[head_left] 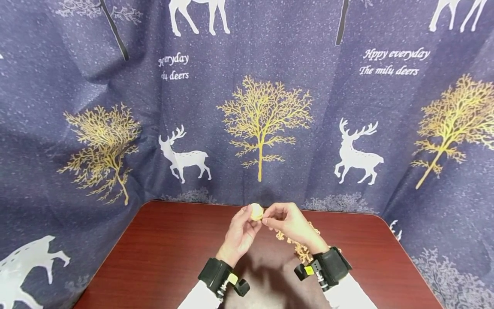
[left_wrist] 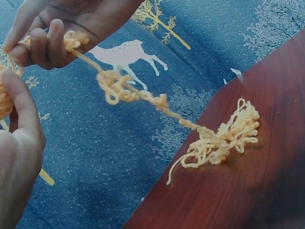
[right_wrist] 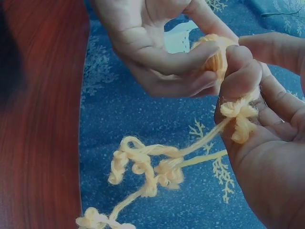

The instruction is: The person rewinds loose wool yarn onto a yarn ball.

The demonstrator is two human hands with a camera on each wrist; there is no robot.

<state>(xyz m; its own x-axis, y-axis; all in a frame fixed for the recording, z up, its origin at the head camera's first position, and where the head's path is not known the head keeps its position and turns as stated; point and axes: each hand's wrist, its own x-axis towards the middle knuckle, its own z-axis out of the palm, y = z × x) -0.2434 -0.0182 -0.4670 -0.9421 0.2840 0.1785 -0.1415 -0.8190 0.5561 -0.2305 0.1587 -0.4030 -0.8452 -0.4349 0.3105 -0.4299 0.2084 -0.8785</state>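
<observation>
Holding a small ball of yarn (head_left: pixel 256 211) above the far edge of the tabletop (head_left: pixel 162 253), the left hand (head_left: pixel 240 234) is seen with its thumb and fingers curled round the ball, clamped on it. The right hand (head_left: pixel 291 223) is pinched on the yarn strand (left_wrist: pixel 138 93) just beside the ball, its fingers (right_wrist: pixel 240 71) curled over a knotted bit of it. From that pinch the strand is led down, kinked and looped, to a loose heap of yarn (left_wrist: pixel 228 138) that lies on the tabletop near its far edge, close to the right wrist.

Several troubles can be judged likely from here. The hanging strand is full of small curls and knots (right_wrist: pixel 143 167); if it is pulled tight without being straightened, these may be drawn into hard knots and wound into the ball as lumps. The loose heap is tangled on itself, so a quick pull may lift the whole heap off the tabletop rather than feed a single strand, and it may be dragged over the far edge, which it lies near. The ball is small and round and is held only at the fingertips; if the left grip is eased while the right hand tugs, the ball may be slipped out and dropped, and turns already wound may come undone. How tightly the ball is wound cannot be told from these views.
</observation>
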